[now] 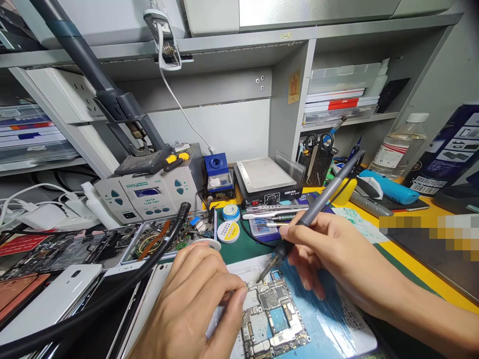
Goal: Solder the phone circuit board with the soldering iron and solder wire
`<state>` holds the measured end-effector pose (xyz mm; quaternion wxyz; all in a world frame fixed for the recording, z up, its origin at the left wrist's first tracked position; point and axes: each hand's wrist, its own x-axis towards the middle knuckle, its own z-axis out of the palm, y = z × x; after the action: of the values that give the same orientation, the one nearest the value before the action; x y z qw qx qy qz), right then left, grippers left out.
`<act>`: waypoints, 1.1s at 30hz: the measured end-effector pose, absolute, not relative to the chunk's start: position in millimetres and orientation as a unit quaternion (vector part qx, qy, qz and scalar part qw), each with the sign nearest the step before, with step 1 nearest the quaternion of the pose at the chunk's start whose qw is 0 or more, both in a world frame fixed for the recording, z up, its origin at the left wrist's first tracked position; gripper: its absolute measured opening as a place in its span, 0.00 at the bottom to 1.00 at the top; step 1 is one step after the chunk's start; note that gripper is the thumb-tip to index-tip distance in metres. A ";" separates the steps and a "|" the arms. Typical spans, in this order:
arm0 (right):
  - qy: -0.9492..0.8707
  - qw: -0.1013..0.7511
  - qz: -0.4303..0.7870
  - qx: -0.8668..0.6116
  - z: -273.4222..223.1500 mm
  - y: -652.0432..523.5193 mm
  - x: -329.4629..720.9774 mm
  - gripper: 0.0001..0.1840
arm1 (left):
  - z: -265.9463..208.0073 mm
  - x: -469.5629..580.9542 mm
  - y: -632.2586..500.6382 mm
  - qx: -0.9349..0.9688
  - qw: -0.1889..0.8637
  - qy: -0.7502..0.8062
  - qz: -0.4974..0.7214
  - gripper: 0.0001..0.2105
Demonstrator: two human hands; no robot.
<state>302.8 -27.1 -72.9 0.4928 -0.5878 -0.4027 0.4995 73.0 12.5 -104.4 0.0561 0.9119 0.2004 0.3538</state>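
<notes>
My right hand (318,249) is closed around a grey soldering iron (329,192), its tip slanting down to the upper edge of a phone circuit board (277,296). The board lies flat on a blue-and-white sheet (337,324). At the board's left side my left hand (194,304) is closed, thumb and forefinger pinched together. What they pinch is hidden. The pale rim of a round disc (211,244), perhaps a spool, shows behind the left knuckles.
A black hose (149,262) crosses the phones (71,294) on the left. Behind stand a hot-air station (149,192), small round tins (228,232) and a flat-topped heating plate (265,177). A clear bottle (400,144) and scissors (320,144) are at the right.
</notes>
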 end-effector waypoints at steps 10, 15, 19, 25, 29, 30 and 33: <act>-0.406 0.486 0.498 -0.592 -72.1 -28.1 303.0 0.15 | -105.3 73.5 11.9 0.911 0.054 0.200 0.356 0.10; -0.403 0.489 0.500 -0.590 -72.2 -27.7 302.6 0.14 | -104.5 73.5 12.1 0.911 0.058 0.204 0.353 0.10; -0.407 0.491 0.501 -0.585 -73.1 -28.7 302.5 0.15 | -104.1 74.8 13.0 0.912 0.060 0.206 0.350 0.10; -0.408 0.484 0.502 -0.589 -73.4 -28.2 303.0 0.15 | -105.6 75.1 13.2 0.912 0.056 0.204 0.351 0.10; -0.409 0.487 0.503 -0.585 -73.4 -27.3 303.5 0.15 | -105.5 75.4 13.0 0.911 0.062 0.209 0.350 0.10; -0.410 0.488 0.503 -0.584 -73.4 -27.0 303.4 0.16 | -105.4 75.5 12.9 0.911 0.061 0.207 0.352 0.10; -0.404 0.493 0.505 -0.582 -73.1 -26.6 302.8 0.16 | -105.4 75.0 12.5 0.909 0.057 0.203 0.359 0.10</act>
<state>302.8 -26.6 -73.1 0.4929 -0.5818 -0.4043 0.5050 75.0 12.5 -105.4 0.0571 0.9091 0.2029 0.3593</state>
